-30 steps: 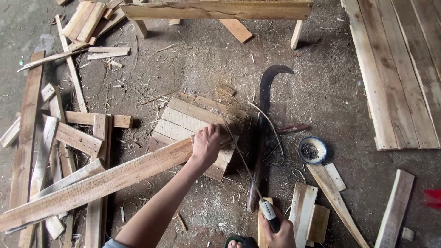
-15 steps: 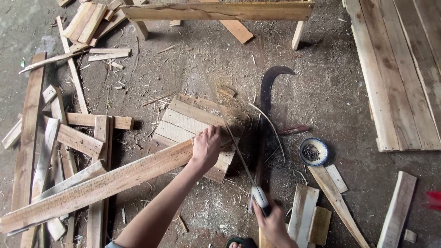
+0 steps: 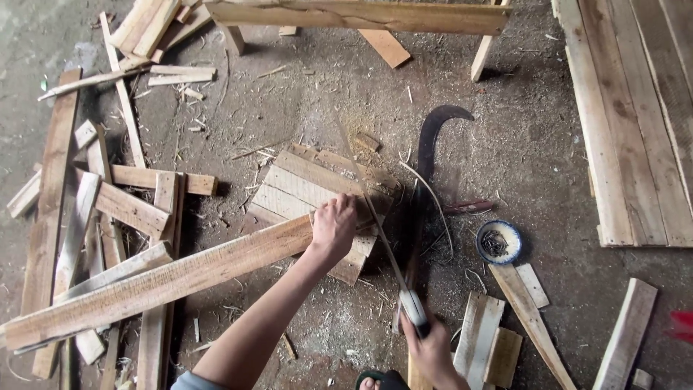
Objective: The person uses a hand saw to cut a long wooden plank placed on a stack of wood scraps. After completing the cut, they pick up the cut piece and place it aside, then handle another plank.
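Sawdust-strewn floor (image 3: pixel 289 108) is lying underneath; left hand (image 3: pixel 333 227) is pressing the long plank (image 3: pixel 166 278), grip flat, while right hand (image 3: pixel 432 350) is clamping the saw (image 3: pixel 382 238).

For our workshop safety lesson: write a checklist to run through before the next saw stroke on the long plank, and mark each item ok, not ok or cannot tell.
1. Left hand presses the long plank down: ok.
2. Plank end rests on the small board platform: ok.
3. Right hand grips the handle of the saw: ok.
4. Left fingers apart from the blade: not ok, the blade passes right beside them.
5. Blade seated in the cut: cannot tell, too thin to see.
6. Floor beside the saw free of tools: not ok, a curved sickle and a small bowl lie there.
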